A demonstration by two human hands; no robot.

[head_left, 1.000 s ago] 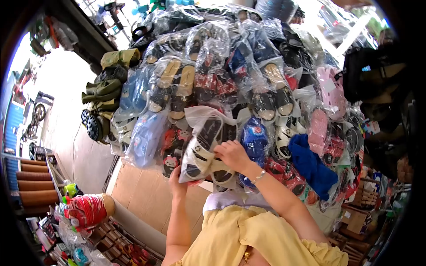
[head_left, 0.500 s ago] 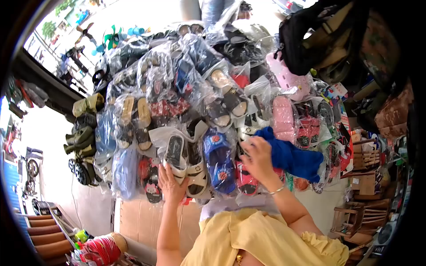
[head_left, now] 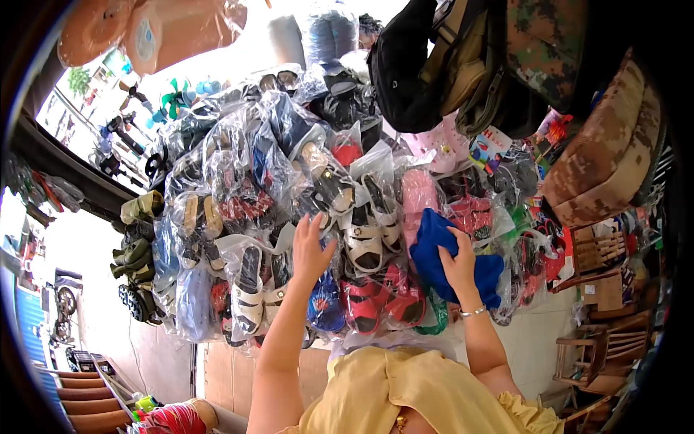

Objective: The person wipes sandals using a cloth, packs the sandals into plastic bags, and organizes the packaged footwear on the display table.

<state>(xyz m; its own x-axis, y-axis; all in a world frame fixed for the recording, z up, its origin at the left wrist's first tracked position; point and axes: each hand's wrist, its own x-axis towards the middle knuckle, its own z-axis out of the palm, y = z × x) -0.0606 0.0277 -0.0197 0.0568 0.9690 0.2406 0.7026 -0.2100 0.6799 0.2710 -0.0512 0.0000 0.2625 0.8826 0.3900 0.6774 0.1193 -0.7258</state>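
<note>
My right hand [head_left: 460,269] grips a crumpled blue cloth [head_left: 428,246], fingers and thumb pressed into it, over the right part of the sandal pile. Part of the cloth hangs down beside the wrist. My left hand [head_left: 311,252] is raised with its fingers apart and holds nothing. It is nearest to the blue slippers [head_left: 327,304] in clear plastic; whether it touches any bag I cannot tell. White sandals [head_left: 248,300] lie left of that forearm, and white-strapped sandals [head_left: 363,242] sit between my hands. Red and black sandals [head_left: 365,302] and pink slippers [head_left: 419,194] are close to the cloth.
Bagged footwear covers the stand. A black backpack [head_left: 405,72] and a camouflage bag [head_left: 603,155] hang at the upper right. Small wooden chairs [head_left: 589,354] stand at the right. A spool of red cord [head_left: 173,419] is at the lower left, and olive shoes [head_left: 134,257] hang at the stand's left edge.
My right hand has closed on the blue cloth, which lay beside it before. My left hand has lifted off the white sandals and moved up and right. The view has swung rightward.
</note>
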